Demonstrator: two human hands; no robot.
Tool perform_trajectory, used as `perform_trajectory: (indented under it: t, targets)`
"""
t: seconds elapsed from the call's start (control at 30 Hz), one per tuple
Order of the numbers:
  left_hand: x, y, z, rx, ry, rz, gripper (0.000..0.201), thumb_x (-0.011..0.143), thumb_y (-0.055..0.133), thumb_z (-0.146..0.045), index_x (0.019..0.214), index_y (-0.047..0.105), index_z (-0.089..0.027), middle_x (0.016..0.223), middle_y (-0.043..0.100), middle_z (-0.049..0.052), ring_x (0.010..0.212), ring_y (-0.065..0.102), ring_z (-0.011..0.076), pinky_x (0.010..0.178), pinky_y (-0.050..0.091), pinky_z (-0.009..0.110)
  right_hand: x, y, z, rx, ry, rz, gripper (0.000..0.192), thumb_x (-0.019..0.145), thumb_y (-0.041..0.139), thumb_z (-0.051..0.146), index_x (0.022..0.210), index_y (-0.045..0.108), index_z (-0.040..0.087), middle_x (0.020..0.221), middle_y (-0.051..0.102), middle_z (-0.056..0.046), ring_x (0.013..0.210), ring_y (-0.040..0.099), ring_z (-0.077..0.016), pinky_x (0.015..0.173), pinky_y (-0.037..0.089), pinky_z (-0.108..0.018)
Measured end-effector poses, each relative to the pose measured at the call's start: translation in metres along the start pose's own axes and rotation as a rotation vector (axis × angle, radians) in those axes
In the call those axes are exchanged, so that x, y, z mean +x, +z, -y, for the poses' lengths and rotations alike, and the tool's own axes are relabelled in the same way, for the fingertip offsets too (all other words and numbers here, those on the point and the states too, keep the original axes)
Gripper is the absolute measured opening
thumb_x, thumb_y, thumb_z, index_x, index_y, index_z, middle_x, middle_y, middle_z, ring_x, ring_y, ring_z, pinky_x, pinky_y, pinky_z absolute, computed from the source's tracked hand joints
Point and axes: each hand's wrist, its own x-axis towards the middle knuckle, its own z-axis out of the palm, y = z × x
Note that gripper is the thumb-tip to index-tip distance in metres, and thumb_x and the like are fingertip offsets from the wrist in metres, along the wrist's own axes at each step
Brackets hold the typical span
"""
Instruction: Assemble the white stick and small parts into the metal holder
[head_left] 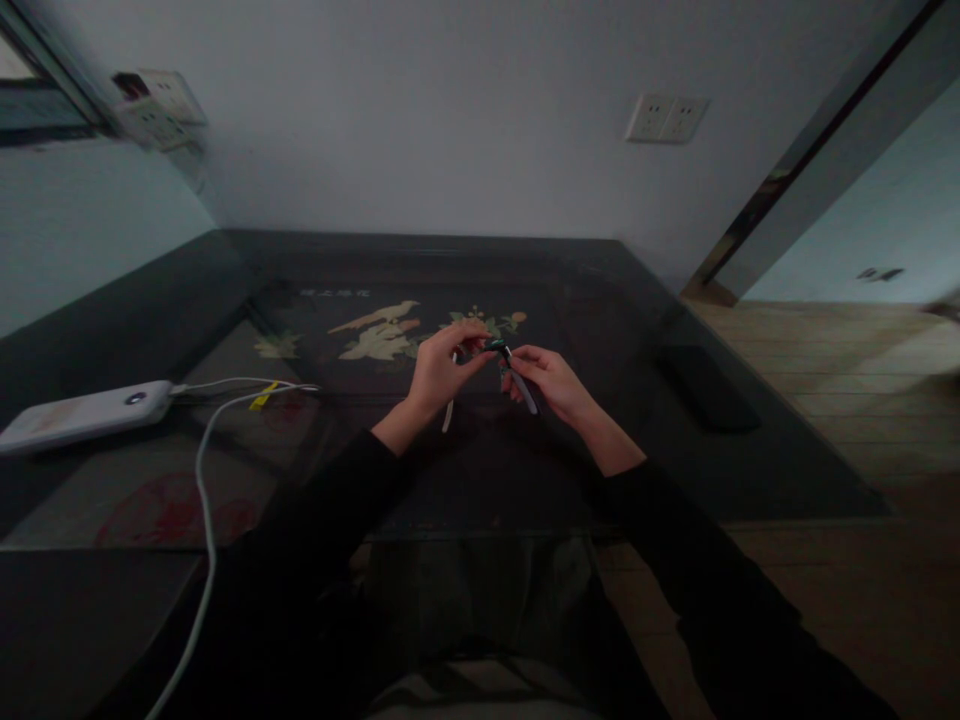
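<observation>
Dim room, white wall at the far side with a double white wall socket [667,118] up right of centre. Dark glass tabletop [750,470] runs from near to far, with a pale bird-and-flower inlay picture [379,335] under the glass near its middle. Wooden floor [847,400] shows at right.

Both hands are raised over the middle of the tabletop, sleeves black. Left hand [439,368] has fingers curled, thumb and forefinger pinching the near-left end of a small dark smartwatch-like gadget with pale straps [504,362]. Right hand [551,382] pinches the same gadget from the right, fingertips closed on it. One pale strap [525,392] slants down toward the right hand's palm, another pale strap [448,415] hangs below the left hand. Gadget is held clear of the glass, between the two hands, just near of the inlay picture. Too dark and small to tell its exact make-up.

Far left on the tabletop: a flat white rectangular power bank [82,413], with a white cable [206,470] plugged in at its right end and trailing toward the near edge. A small yellow tag [262,397] sits on the cable just right of the power bank. A flat black rectangular object [709,388] lies on the right side of the tabletop, well apart from the hands.
</observation>
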Motion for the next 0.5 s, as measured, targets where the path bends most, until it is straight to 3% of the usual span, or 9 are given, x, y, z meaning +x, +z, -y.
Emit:
perform_trajectory:
  t: [0.27,0.5]
  targets:
    - [0.0006,-0.0017,-0.0029,-0.016,-0.008,0.085,0.013,0.082,0.072,-0.022,0.095,0.076,-0.021,0.092,0.075,0.005,0.084,0.067,0.0172,0.078,0.052,0.030,-0.0020,0.0010,0.0035,0.012,0.079,0.056,0.027,0.081,0.070,0.041,0.086,0.059,0.017,0.063,0.069,-0.001,0.050,0.059,-0.0103,0.048,0.047,-0.022]
    - [0.0030,-0.0003,0.0016,-0.074,-0.055,0.138,0.013,0.083,0.070,-0.020,0.095,0.077,-0.021,0.091,0.074,0.005,0.085,0.067,0.0169,0.076,0.052,0.029,-0.0009,-0.0018,0.0027,0.018,0.082,0.053,0.022,0.083,0.067,0.037,0.088,0.060,0.016,0.063,0.069,-0.001,0.050,0.058,-0.0094,0.049,0.046,-0.020]
